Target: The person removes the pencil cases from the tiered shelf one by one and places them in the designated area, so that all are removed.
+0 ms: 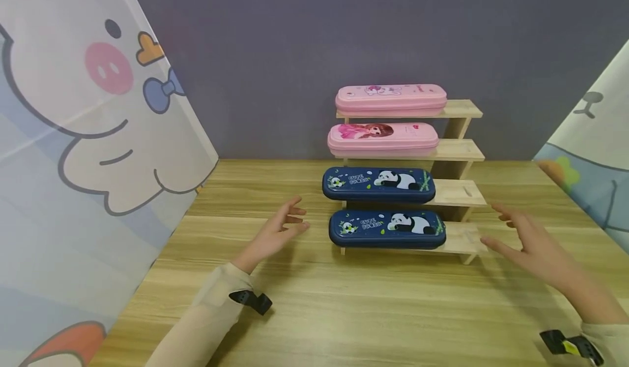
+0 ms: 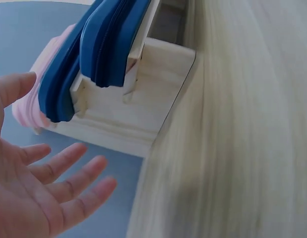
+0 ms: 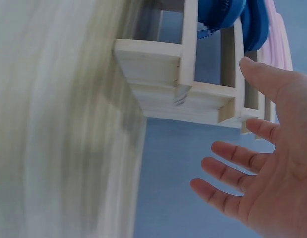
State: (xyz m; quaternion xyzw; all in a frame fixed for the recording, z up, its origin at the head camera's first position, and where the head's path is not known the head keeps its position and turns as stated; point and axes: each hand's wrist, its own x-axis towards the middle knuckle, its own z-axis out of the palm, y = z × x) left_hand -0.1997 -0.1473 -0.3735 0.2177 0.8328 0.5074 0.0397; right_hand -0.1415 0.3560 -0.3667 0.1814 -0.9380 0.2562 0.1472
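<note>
A stepped wooden rack (image 1: 459, 192) stands on the table and carries pencil cases, one per step. The lower two are navy panda pencil cases (image 1: 388, 229), the upper two pink: one pink case with a girl (image 1: 383, 140) and, on top, another with a rabbit (image 1: 390, 99). My left hand (image 1: 275, 230) hovers left of the rack, fingers spread and holding nothing; the left wrist view shows its palm facing the rack's side (image 2: 118, 109). On the other side my right hand (image 1: 535, 247) is by the lower steps' right ends, also spread and holding nothing.
A wood-grain table (image 1: 314, 312) lies under the rack. Behind it rises a dark grey wall (image 1: 275, 55). Cartoon-printed cloths hang at the left (image 1: 123, 137) and the right (image 1: 594, 154). Bare step surface shows right of each case.
</note>
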